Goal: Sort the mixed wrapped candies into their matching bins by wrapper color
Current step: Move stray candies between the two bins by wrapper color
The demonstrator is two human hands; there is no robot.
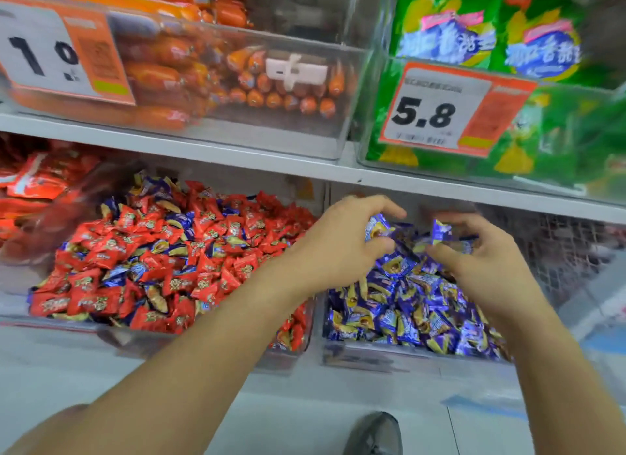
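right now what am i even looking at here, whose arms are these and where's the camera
There is no machine here. A person wears a camera on the head, looking forward and down at shop shelves, so the arms are their own. The left hand holds a blue candy in its grip; the right hand pinches another blue candy. Both hover over the blue candy bin. Beside it, the red candy bin holds mostly red wrappers with blue ones mixed in. On the shelf above sit orange sausages and green snack bags, with price tags. A shoe shows below.
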